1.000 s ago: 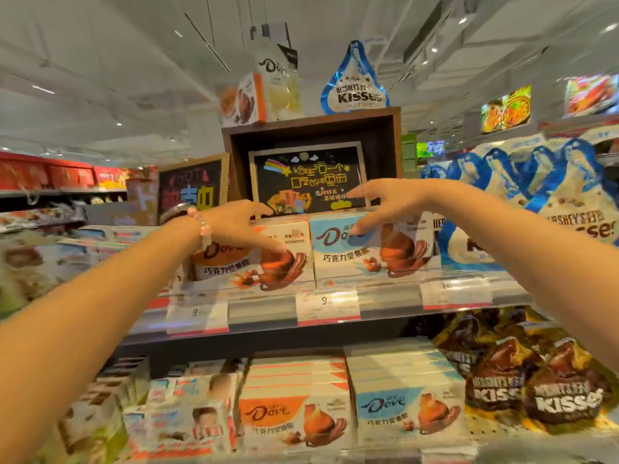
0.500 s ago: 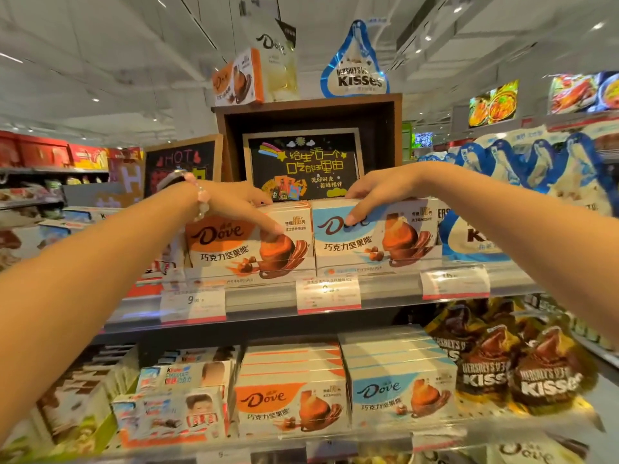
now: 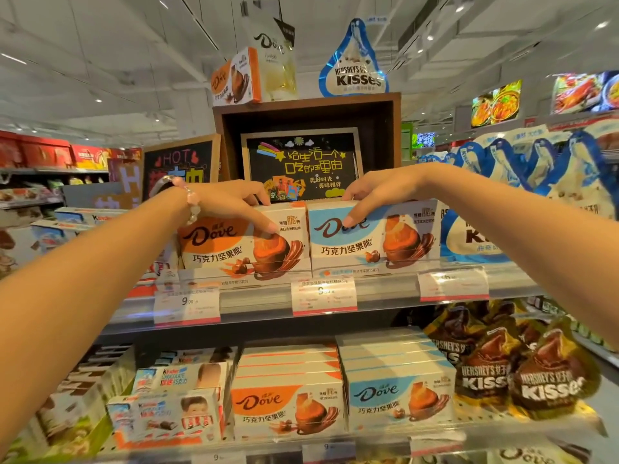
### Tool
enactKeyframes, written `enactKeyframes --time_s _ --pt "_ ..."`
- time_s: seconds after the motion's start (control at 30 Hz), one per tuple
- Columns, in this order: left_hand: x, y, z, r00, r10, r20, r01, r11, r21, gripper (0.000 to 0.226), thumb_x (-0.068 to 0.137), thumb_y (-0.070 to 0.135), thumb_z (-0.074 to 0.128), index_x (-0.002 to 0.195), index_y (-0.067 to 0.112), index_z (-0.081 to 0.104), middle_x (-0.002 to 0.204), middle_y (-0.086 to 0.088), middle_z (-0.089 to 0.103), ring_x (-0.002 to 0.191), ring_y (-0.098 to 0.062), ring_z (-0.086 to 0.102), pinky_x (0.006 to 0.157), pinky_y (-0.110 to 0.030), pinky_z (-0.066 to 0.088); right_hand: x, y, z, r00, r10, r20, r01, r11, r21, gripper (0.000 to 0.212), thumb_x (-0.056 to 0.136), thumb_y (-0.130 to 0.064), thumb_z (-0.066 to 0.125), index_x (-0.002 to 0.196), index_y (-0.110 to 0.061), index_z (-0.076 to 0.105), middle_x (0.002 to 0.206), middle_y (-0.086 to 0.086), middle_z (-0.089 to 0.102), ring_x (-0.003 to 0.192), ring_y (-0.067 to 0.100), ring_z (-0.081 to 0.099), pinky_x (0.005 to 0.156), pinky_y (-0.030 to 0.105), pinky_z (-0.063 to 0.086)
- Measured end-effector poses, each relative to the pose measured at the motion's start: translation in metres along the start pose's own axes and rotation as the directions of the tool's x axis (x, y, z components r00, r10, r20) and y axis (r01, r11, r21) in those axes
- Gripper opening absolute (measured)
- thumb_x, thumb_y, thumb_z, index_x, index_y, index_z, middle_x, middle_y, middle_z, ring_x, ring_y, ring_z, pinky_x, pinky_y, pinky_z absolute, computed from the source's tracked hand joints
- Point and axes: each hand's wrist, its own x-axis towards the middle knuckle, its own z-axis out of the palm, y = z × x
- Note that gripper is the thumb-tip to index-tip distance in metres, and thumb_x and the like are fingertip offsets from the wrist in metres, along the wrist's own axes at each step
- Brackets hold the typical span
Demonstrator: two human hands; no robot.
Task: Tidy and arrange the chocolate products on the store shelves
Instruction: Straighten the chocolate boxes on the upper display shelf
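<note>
Shop aisle all round me, and straight ahead the upper shelf (image 3: 385, 291) carries two Dove boxes side by side along its front edge, above the price tags. My left hand (image 3: 231, 204) is draped over the top of the orange Dove box (image 3: 231, 249), thumb laid down across its printed face and the other fingers curled over the top edge toward the back, so I hold it from above. My right hand (image 3: 375, 195) does the same on the blue Dove box (image 3: 368, 242), thumb on the face near the logo, fingers hooked over the top. The two boxes touch along their inner sides, and each runs its long axis along the shelf's front edge, faces toward me. Each box lies directly under and just in front of its own hand, so neither arm has to cross: the left is nearer the orange, the right nearer the blue. As I judge it, the step in hand is squaring both fronts to the shelf lip, and that means drawing or pushing them straight along the shelf's depth, at right angles to their long axes. How many boxes stand behind these two I cannot tell. Pulling unevenly could skew one against the other.
</note>
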Motion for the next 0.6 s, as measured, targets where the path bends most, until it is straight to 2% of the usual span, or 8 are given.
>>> enactKeyframes --time_s 0.07,0.13,0.23,0.33,0.47,0.6 --pt "-0.001 0.000 0.001 1.000 0.020 -0.006 -0.020 0.999 0.025 0.100 0.030 0.087 0.061 0.111 0.027 0.053 0.112 0.006 0.058 0.100 -0.011 0.057 0.089 -0.035 0.049 0.001 0.002 0.001 1.000 -0.006 -0.010 0.006 1.000 0.002 0.049 0.080 -0.037 0.064 0.116 -0.005 0.056 0.103 0.007 0.071 0.078 0.008 0.070 0.062 0.014 0.053" --pt "-0.003 0.000 0.002 0.999 0.051 -0.011 -0.050 0.996 0.070 0.101 0.037 0.088 0.053 0.118 0.027 0.054 0.114 0.009 0.057 0.101 -0.010 0.056 0.086 -0.029 0.047 0.003 0.003 0.002 1.000 -0.010 -0.012 0.010 1.000 0.009 0.044 0.082 -0.036 0.062 0.115 -0.008 0.057 0.104 0.007 0.071 0.078 0.007 0.070 0.063 0.014 0.053" --pt "-0.009 0.001 0.004 0.996 0.088 0.004 -0.088 0.992 0.087 0.110 0.033 0.098 0.042 0.120 0.031 0.055 0.109 0.014 0.061 0.099 -0.006 0.057 0.084 -0.025 0.046 0.003 0.003 0.003 1.000 -0.009 -0.005 0.009 1.000 0.018 0.044 0.083 -0.036 0.061 0.117 -0.008 0.055 0.104 0.007 0.071 0.076 0.004 0.070 0.061 0.012 0.052" --pt "-0.012 0.002 0.002 0.995 0.094 -0.023 -0.092 0.993 0.079 0.106 0.031 0.097 0.045 0.114 0.032 0.057 0.104 0.014 0.061 0.094 -0.005 0.059 0.081 -0.026 0.048 0.003 0.002 0.002 1.000 -0.016 0.015 0.016 1.000 0.003 0.045 0.084 -0.036 0.060 0.118 -0.007 0.055 0.104 0.008 0.070 0.076 0.006 0.070 0.061 0.012 0.052" --pt "-0.013 0.006 -0.003 0.996 0.079 -0.035 -0.077 0.995 0.068 0.098 0.034 0.092 0.053 0.109 0.029 0.060 0.107 0.011 0.061 0.098 -0.008 0.058 0.087 -0.032 0.048 0.001 -0.001 0.000 0.998 -0.021 0.060 0.022 1.000 -0.019 0.058 0.073 -0.048 0.059 0.115 -0.008 0.058 0.106 0.010 0.071 0.094 0.023 0.069 0.071 0.020 0.057" --pt "-0.014 0.016 -0.002 0.999 0.040 0.020 -0.040 0.999 0.020 0.096 0.035 0.080 0.064 0.114 0.026 0.057 0.111 0.010 0.058 0.101 -0.008 0.056 0.083 -0.027 0.046 0.002 0.001 -0.002 0.999 -0.042 0.016 0.042 0.999 -0.001 0.060 0.068 -0.052 0.062 0.111 -0.010 0.061 0.102 0.008 0.072 0.094 0.024 0.070 0.085 0.036 0.056"
